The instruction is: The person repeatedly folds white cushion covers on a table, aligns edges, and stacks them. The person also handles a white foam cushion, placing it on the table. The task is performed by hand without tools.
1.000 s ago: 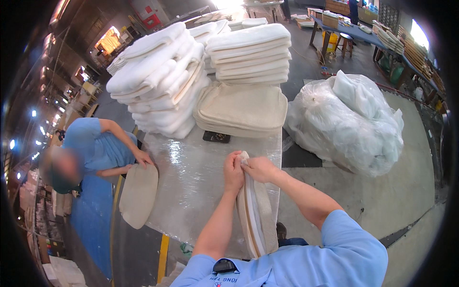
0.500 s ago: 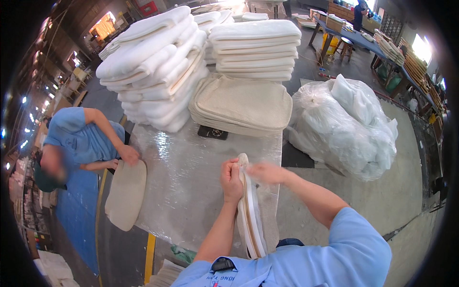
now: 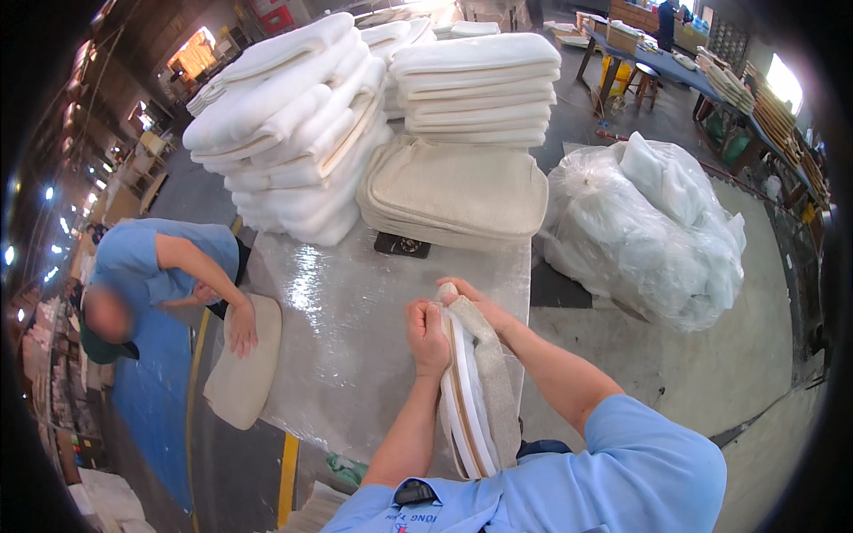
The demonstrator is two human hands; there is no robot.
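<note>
A beige fabric cushion cover (image 3: 496,369) lies lengthwise in front of me, its near end against my body. Along its open side shows a padded insert (image 3: 462,400), white on both sides with a tan layer between. My left hand (image 3: 428,339) is closed in a fist on the cover's left edge near the far end. My right hand (image 3: 480,311) grips the far tip of the cover from the right, its fingers partly hidden by the fabric. Behind my hands, a stack of beige covers (image 3: 458,191) sits on the plastic-wrapped table (image 3: 355,355).
Tall piles of folded white pads (image 3: 293,133) and more white pads (image 3: 475,89) stand at the back. A small black object (image 3: 402,244) lies by the beige stack. Right of the table sits a big clear plastic bag (image 3: 649,235). At left a co-worker (image 3: 169,266) handles a beige piece (image 3: 244,377).
My right hand, blurred and to the right before, has come in to the cover's far tip and closed on it. The cover's right side bulges up more. The co-worker's hand slid onto the beige piece.
</note>
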